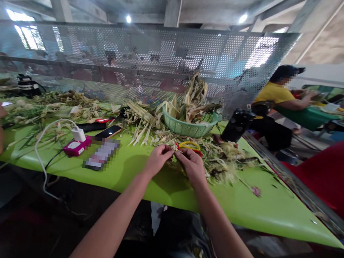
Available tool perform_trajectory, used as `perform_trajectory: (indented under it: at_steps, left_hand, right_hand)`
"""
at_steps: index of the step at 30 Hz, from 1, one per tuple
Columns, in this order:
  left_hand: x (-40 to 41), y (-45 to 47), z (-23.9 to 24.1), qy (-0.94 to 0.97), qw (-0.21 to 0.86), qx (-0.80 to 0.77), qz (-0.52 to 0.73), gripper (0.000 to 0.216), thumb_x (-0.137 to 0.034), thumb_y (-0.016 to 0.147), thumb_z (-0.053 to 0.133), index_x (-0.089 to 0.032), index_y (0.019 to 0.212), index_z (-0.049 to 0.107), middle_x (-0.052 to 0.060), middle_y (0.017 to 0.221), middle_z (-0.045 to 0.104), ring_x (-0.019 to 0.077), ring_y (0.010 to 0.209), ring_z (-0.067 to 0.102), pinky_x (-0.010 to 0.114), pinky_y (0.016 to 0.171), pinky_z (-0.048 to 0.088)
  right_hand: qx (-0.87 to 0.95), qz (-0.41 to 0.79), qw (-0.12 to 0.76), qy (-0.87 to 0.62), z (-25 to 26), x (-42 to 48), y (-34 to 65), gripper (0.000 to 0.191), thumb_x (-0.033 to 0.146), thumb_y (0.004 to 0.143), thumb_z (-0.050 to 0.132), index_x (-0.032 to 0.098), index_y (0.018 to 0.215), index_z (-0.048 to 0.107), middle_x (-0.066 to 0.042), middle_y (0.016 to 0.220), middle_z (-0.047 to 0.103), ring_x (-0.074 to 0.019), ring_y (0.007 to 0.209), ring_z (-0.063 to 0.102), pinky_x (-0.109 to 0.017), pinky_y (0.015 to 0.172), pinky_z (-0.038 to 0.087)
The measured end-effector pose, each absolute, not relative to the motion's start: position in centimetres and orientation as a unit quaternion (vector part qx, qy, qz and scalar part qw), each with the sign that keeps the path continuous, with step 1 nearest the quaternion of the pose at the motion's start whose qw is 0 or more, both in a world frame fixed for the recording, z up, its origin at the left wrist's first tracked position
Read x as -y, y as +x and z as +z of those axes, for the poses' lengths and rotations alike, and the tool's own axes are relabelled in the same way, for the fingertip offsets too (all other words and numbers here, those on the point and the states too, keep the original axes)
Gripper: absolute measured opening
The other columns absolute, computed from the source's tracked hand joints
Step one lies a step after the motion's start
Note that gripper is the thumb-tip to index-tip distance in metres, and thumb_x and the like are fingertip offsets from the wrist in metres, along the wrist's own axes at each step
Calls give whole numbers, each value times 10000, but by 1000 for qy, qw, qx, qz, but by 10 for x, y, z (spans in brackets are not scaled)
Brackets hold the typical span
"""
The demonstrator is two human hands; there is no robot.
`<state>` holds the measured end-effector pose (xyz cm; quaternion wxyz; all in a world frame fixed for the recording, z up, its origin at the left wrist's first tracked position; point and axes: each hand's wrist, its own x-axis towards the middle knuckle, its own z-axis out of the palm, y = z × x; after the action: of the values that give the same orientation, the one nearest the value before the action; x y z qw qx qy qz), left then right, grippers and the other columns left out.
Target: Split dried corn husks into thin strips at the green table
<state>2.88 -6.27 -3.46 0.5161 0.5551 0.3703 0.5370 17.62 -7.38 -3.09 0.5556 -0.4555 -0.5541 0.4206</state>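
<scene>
A lime-green table [238,201] carries loose plant scraps and, towards the back, a pale green plastic basket [188,128] heaped with what look like dried corn husks [193,93], probably set there to stay within reach. In front of it, the person's left hand [158,159] and right hand [193,164] meet above the table, fingertips pinching a small pale piece [174,148] between them, likely because it is too slight for a full grip; its exact form is too small to tell.

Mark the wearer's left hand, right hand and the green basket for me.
Left hand [156,160]: head view, back of the hand.
Right hand [194,163]: head view, back of the hand.
Green basket [188,128]: head view, front wall.
</scene>
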Motion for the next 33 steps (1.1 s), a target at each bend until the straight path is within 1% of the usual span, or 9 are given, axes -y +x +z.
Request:
perform_trajectory:
  at_steps: [6, 11, 14, 18, 21, 23, 26, 28, 33]
  left_hand:
    - [67, 27, -31, 610, 468, -380, 514, 197, -364, 796, 633, -173, 780, 590, 9, 706, 593, 139, 660, 530, 270, 662, 402]
    - [68, 29, -30, 612, 475, -372, 512, 176, -340, 792, 636, -171, 780, 587, 1, 702, 578, 130, 655, 509, 264, 661, 393]
    - [66, 30, -32, 581, 517, -356, 518, 213, -367, 768, 665, -168, 787, 590, 0, 710, 578, 131, 659, 524, 268, 665, 412]
    - [64, 30, -33, 523, 565, -348, 535, 251, -385, 754, 678, -160, 832, 600, 10, 752, 600, 133, 675, 561, 276, 676, 448]
    - [64, 30, -31, 494, 579, -355, 543, 250, -373, 739, 686, -155, 828, 602, 9, 744, 602, 122, 650, 566, 268, 659, 453]
    - [63, 30, -31, 496, 578, -358, 540, 245, -367, 740, 682, -151, 829, 608, 11, 749, 609, 120, 660, 571, 262, 663, 454]
    - [61, 30, -34, 532, 544, -371, 533, 225, -359, 752, 671, -151, 815, 608, 7, 741, 606, 117, 683, 568, 246, 664, 446]
    - [61, 29, -36, 548, 522, -379, 532, 216, -353, 756, 666, -153, 798, 597, -1, 725, 592, 114, 677, 559, 238, 655, 439]
    - [62, 28, -37, 564, 514, -377, 525, 192, -349, 788, 620, -163, 809, 581, -2, 731, 582, 124, 693, 552, 247, 672, 436]
  right_hand:
    - [564, 394, 552, -471, -32, 73, 177, 378, 523, 659, 753, 174, 757, 648, -13, 651, 601, -140, 574, 486, -256, 513, 379]
    - [552, 395, 558, -477, -31, 74, 178, 311, 455, 669, 755, 175, 715, 625, 12, 583, 539, -114, 525, 416, -241, 471, 319]
    - [546, 408, 559, -472, -28, 77, 177, 321, 470, 673, 749, 178, 701, 621, 4, 591, 554, -120, 529, 439, -249, 476, 343]
    - [512, 482, 565, -431, -23, 81, 175, 357, 499, 653, 765, 182, 774, 654, -31, 691, 630, -156, 596, 533, -283, 549, 429]
    - [510, 498, 563, -418, -23, 81, 174, 346, 470, 624, 799, 184, 756, 658, -23, 698, 629, -153, 618, 541, -277, 582, 435]
    - [518, 483, 566, -421, -23, 80, 175, 328, 453, 622, 807, 182, 724, 654, -5, 679, 613, -133, 610, 523, -262, 586, 419]
    - [523, 477, 565, -424, -25, 79, 175, 313, 434, 626, 810, 179, 714, 651, 14, 657, 594, -115, 594, 496, -249, 575, 394]
    - [528, 470, 562, -430, -25, 79, 175, 318, 435, 625, 810, 178, 707, 642, 22, 637, 579, -113, 582, 483, -249, 559, 379]
    - [540, 445, 560, -443, -24, 80, 174, 339, 455, 626, 805, 176, 703, 630, 17, 637, 580, -123, 587, 491, -260, 563, 386]
